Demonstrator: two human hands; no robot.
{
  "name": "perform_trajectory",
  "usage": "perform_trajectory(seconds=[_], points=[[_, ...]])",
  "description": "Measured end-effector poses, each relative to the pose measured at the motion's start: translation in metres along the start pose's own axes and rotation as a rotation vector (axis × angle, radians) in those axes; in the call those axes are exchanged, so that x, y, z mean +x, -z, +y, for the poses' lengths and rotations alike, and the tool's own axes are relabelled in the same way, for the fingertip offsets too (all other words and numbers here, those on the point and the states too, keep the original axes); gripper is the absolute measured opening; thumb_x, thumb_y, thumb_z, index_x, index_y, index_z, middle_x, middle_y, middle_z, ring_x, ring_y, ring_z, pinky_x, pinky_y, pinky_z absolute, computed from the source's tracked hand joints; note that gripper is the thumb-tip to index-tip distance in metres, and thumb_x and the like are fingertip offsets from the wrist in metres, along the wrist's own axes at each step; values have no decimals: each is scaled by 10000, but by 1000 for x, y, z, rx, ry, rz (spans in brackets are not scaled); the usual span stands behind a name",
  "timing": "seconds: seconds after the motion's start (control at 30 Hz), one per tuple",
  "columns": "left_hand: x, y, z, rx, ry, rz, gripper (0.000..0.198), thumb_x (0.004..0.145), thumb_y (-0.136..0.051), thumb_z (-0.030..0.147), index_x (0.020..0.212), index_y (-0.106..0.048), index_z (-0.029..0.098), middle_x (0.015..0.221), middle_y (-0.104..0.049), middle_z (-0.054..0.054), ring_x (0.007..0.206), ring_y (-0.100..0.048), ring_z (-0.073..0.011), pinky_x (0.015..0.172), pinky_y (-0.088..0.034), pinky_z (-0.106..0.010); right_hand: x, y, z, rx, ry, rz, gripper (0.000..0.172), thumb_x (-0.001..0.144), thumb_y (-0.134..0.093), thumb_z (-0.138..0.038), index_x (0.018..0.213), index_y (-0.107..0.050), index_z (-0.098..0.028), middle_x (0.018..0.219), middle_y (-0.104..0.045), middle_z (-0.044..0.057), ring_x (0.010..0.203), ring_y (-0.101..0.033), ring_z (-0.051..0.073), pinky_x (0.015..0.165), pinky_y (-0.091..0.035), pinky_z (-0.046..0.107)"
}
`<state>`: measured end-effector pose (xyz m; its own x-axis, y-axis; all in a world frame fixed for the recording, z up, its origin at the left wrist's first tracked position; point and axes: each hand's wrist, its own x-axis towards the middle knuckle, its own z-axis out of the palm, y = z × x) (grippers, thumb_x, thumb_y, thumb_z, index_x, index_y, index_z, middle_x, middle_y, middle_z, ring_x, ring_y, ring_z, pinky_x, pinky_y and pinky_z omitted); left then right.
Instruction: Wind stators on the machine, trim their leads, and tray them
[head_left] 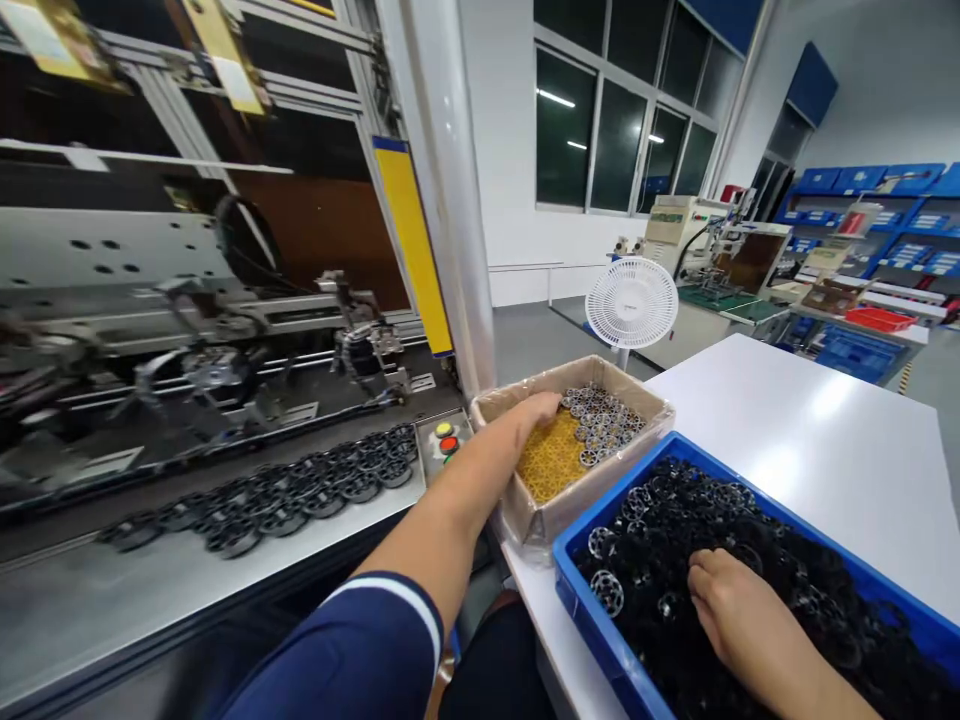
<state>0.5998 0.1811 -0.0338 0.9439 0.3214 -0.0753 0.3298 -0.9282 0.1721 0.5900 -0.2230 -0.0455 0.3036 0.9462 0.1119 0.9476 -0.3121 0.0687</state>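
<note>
My left hand (534,412) reaches into a cardboard box (570,505) lined with plastic. The box holds several silver ring-shaped parts (604,418) lying on a yellow mesh sheet (551,458). The fingers curl down among the rings and their tips are hidden. My right hand (731,600) rests in a blue plastic bin (581,590) full of black ring-shaped parts (757,530). Its fingers are bent into the pile, and whether they grip a part is hidden.
A machine (225,310) stands at left, with a row of black rings (300,490) on its grey ledge and coloured buttons (446,440) near the box. The white table (817,440) stretches right. A white fan (631,302) and blue shelving (885,220) stand behind.
</note>
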Motion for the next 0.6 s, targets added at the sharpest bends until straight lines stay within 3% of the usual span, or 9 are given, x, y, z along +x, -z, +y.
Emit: perform_trajectory(seconds=[0.2, 0.37, 0.5, 0.6], points=[[15, -15, -10, 24, 80, -92, 370, 939, -647, 342, 1260, -596, 166, 1286, -616, -112, 1104, -636, -254, 923, -562, -473, -3, 4, -7, 72, -40, -54, 271, 837, -532, -17, 820, -754, -171, 898, -753, 101, 811, -716, 247, 860, -591, 407], [-1, -3, 5, -104, 115, -91, 339, 939, -647, 344, 1227, -616, 167, 1245, -634, -103, 1074, -649, -246, 899, -571, -440, -5, 13, -16, 130, -81, -176, 323, 848, -564, -48, 1099, -748, -136, 1115, -736, 164, 1057, -705, 303, 970, -578, 455], [-36, 25, 27, -329, 86, 25, 331, 936, -651, 338, 1213, -622, 159, 1238, -638, -100, 1078, -648, -251, 906, -569, -453, -7, -1, -14, 47, -105, -166, 370, 855, -548, -52, 1165, -739, -116, 1224, -697, 198, 1154, -673, 329, 1032, -549, 480], [-94, 38, 42, -553, 8, 161, 344, 923, -670, 294, 1235, -616, 159, 1253, -643, -104, 1097, -646, -247, 938, -557, -467, -10, -16, -8, 17, -83, -92, 379, 827, -553, -54, 1143, -750, -122, 1202, -709, 190, 1132, -682, 340, 1023, -551, 506]])
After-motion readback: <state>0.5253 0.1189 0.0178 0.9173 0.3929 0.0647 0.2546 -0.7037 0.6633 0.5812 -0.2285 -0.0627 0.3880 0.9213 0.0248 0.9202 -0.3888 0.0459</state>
